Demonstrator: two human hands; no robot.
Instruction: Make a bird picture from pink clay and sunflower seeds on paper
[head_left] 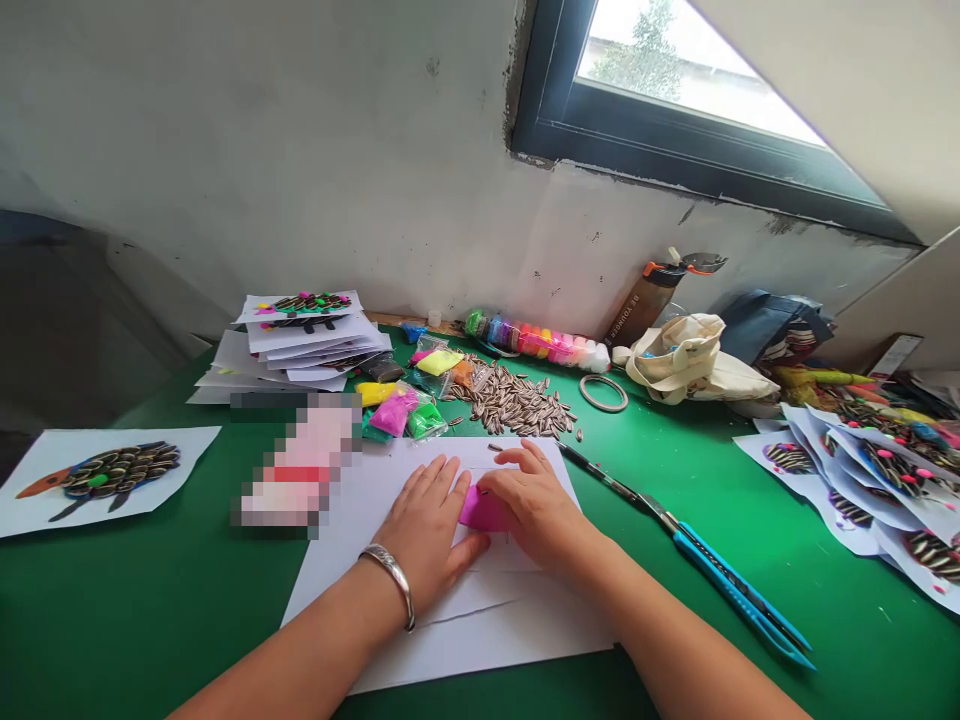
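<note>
A flat magenta piece of what looks like modelling clay (484, 510) lies on a sheet of white paper (540, 625) in front of me. My left hand (427, 525) rests on the paper with its fingers stretched out, the forefinger and thumb at the piece's left edge. The fingers of my right hand (536, 505) are curled over the piece's right side and press on it; their tips are partly hidden. A thin dark line or slit crosses the paper below my hands.
Behind the paper lie bags of coloured clay (394, 408) and a heap of sunflower seeds (517, 400). Blue tweezers (742, 590) and a black pen (600, 475) lie right. Stacked seed pictures (300, 350) stand back left, more pictures (885, 480) right, and one turtle picture (112, 480) left.
</note>
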